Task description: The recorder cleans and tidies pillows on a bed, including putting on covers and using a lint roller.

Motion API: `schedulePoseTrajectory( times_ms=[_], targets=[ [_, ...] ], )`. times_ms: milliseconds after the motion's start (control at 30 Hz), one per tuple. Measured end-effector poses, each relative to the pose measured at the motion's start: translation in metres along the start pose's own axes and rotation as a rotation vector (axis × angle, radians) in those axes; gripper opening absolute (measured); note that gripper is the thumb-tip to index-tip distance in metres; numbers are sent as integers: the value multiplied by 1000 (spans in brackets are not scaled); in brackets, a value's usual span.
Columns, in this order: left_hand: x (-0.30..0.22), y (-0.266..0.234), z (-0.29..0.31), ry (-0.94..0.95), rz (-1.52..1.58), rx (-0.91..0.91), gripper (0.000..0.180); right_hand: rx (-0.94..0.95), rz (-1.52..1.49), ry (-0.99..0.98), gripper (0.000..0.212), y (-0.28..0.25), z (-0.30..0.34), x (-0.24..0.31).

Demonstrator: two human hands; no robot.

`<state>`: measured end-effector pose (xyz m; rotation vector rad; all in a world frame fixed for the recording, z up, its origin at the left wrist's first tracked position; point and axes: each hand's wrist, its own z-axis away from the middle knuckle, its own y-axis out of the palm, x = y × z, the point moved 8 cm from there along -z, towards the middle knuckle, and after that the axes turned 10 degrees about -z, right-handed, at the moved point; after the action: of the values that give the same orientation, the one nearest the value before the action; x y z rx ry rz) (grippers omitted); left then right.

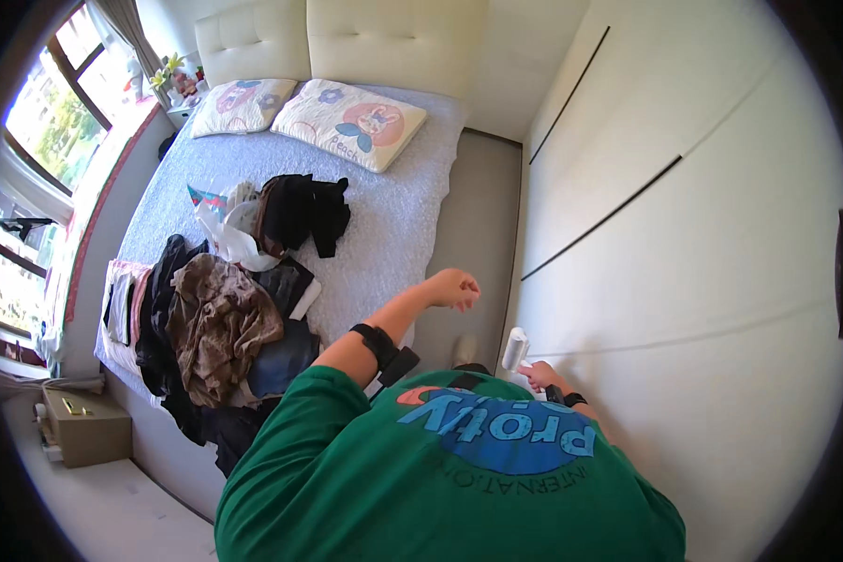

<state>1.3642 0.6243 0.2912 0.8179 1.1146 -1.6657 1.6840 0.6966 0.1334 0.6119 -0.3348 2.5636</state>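
Note:
My left hand (454, 290) is raised over the strip of floor beside the bed. Its fingers are curled in, and I see nothing held in them. Low at my right side, close to the pale wardrobe front, my right hand (538, 376) grips a lint roller (514, 349) with a white cylindrical head. The roller's head points up and away from me, and its handle is partly hidden by the fingers. Nearest to my left arm on the bed lie dark blue jeans (286, 361) and a crumpled brown patterned garment (217, 323).
The bed (393, 215) has a pale quilted cover and two printed pillows (351, 122). Black clothes (304, 211) and a white plastic bag (229, 239) lie on it. Tall wardrobe panels (665, 281) rise at right. A brown box-shaped cabinet (89, 426) stands lower left, near the windows.

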Motion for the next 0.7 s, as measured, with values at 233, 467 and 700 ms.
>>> schedulePoseTrajectory(
  times_ms=[233, 467, 700],
  targets=[
    [160, -94, -44, -396, 170, -263, 24, -4, 250, 9, 32, -68, -105, 103],
    [309, -157, -3, -828, 339, -632, 22, 23, 203, -212, 29, -114, -181, 288],
    [362, -115, -12, -1051, 682, -542, 20, 127, 22, -282, 27, -131, -228, 413]
  ],
)
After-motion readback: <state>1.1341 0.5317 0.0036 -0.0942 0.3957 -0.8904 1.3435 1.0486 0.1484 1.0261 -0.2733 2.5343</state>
